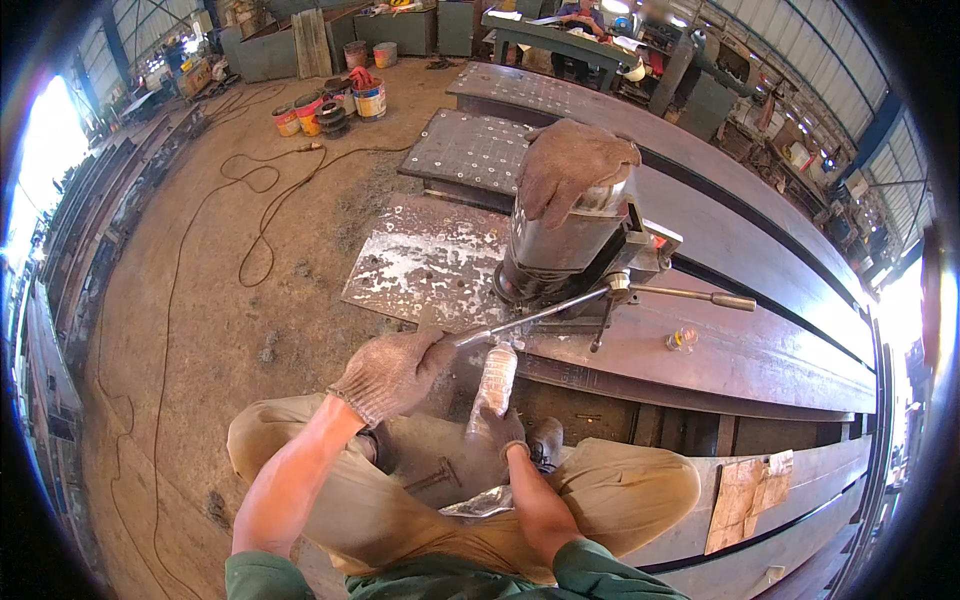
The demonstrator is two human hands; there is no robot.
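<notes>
My left hand (392,374), in a brown knit glove, is closed round the end of a metal feed lever (535,317). The lever comes out of the hub of a drill press (560,240) that stands on the steel plates, with a brown glove or cloth (575,165) draped over its motor. My right hand (498,428), also gloved, grips a clear plastic bottle (496,375) by its lower part. The bottle points up toward the foot of the drill, its top just below the lever. The drill's tip and its contact with the plate are hidden.
Long steel beams (760,290) run off to the right, and a small clear container (682,340) rests on one. Cardboard (748,500) lies at lower right. A T-shaped tool (432,478) is between my legs. Paint cans (369,100) and a cable (262,230) are on the floor. Another person (580,15) sits behind a bench.
</notes>
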